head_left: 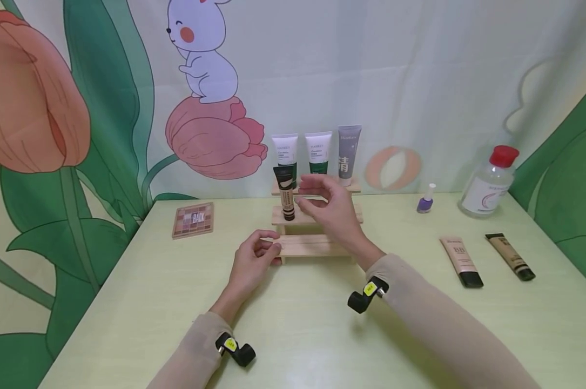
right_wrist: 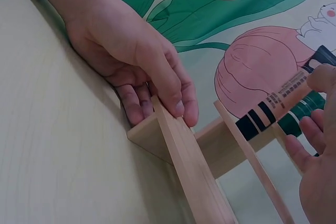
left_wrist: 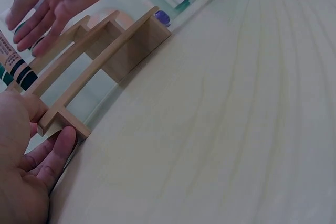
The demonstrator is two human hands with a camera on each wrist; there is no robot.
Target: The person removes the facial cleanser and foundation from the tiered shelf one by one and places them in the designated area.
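My left hand (head_left: 254,259) grips the left end of the lowest step of a three-step wooden stand (head_left: 312,247), thumb on top and fingers curled beneath. On the middle step a small beige tube (head_left: 287,197) with black bands stands upright at the left. My right hand (head_left: 334,208) is just right of this tube, its fingers loosely spread and nothing between them. In the left wrist view, a gap shows between the right hand (left_wrist: 63,3) and the tube (left_wrist: 18,66). Behind, two white-and-green tubes (head_left: 318,148) and a grey tube (head_left: 348,154) stand on the top step.
An eyeshadow palette (head_left: 193,220) lies at the left of the table. To the right are a purple nail polish bottle (head_left: 425,203), a clear bottle with a red cap (head_left: 487,189), a pink BB cream tube (head_left: 460,259) and another beige tube (head_left: 510,256). A printed curtain hangs behind.
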